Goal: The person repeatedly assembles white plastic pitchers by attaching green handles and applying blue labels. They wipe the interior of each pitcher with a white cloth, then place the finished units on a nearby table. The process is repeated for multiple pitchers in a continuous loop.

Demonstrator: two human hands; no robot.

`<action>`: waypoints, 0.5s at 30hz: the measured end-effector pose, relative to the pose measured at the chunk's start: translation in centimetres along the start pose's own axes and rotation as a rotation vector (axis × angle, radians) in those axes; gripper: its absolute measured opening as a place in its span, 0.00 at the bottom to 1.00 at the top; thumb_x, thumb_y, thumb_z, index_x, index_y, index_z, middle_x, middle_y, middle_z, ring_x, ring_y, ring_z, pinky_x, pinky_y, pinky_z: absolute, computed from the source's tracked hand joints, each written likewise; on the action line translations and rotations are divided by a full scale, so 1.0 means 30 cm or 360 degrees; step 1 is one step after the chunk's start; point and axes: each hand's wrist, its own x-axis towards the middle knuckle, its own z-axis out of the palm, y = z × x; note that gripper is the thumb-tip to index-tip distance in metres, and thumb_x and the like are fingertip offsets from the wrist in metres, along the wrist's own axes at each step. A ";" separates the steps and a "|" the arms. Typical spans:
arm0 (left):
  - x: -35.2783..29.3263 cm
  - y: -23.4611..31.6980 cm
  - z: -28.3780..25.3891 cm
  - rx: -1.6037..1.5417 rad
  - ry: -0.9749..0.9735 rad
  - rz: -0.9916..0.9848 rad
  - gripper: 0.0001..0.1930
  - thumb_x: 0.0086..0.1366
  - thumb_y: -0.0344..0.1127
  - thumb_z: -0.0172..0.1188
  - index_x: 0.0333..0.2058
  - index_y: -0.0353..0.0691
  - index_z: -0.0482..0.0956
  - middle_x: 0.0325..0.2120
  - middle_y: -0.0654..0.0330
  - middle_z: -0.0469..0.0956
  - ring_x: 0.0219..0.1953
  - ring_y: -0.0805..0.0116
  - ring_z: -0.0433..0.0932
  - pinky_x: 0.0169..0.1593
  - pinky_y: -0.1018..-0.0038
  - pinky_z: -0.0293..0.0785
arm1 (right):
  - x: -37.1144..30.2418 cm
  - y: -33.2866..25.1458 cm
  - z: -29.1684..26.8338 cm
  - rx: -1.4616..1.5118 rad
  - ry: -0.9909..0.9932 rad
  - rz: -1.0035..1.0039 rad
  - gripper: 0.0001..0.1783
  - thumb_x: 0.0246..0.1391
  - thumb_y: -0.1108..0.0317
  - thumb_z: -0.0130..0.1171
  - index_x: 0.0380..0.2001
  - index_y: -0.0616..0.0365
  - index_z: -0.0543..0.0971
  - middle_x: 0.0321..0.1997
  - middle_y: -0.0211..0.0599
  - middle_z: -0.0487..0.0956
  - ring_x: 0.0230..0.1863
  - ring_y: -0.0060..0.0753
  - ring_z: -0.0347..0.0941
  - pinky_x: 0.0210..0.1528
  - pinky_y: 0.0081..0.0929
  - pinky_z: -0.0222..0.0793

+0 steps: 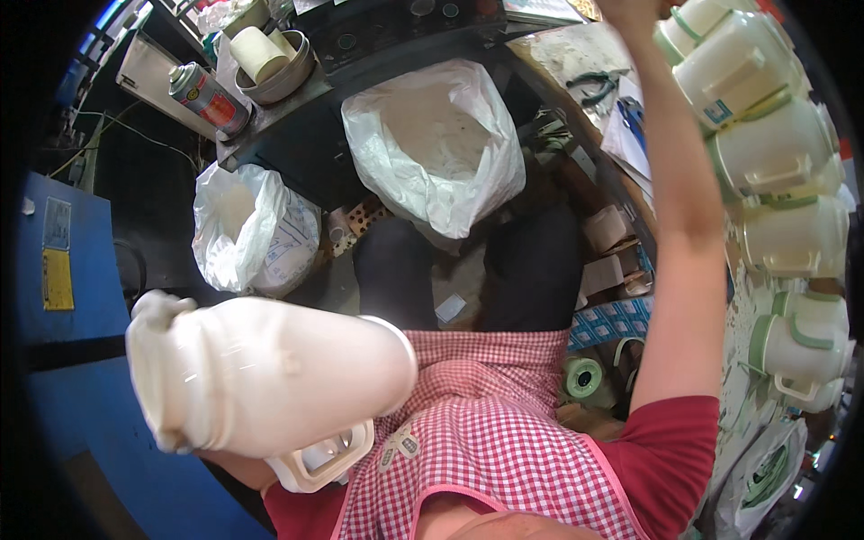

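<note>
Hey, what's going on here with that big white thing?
A person in a checked apron holds a white plastic jug on its side with the left hand, which is mostly hidden. The right hand is at the picture's top edge, cut off, so I can't tell what it's doing. More jugs with green parts are at the right, and two open plastic bags are in front.

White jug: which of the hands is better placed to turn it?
Likely left: the left forearm leads behind the raised white jug; the right arm extends away toward the picture's top edge.
</note>
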 end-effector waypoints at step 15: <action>0.019 -0.203 0.065 0.1426 0.0842 -0.0082 0.54 0.48 0.60 0.75 0.65 0.28 0.64 0.67 0.41 0.66 0.68 0.45 0.69 0.71 0.52 0.65 | -0.697 -0.823 -0.085 0.1079 -0.2001 0.0024 0.11 0.51 0.66 0.67 0.38 0.57 0.85 0.34 0.46 0.85 0.38 0.52 0.84 0.40 0.45 0.79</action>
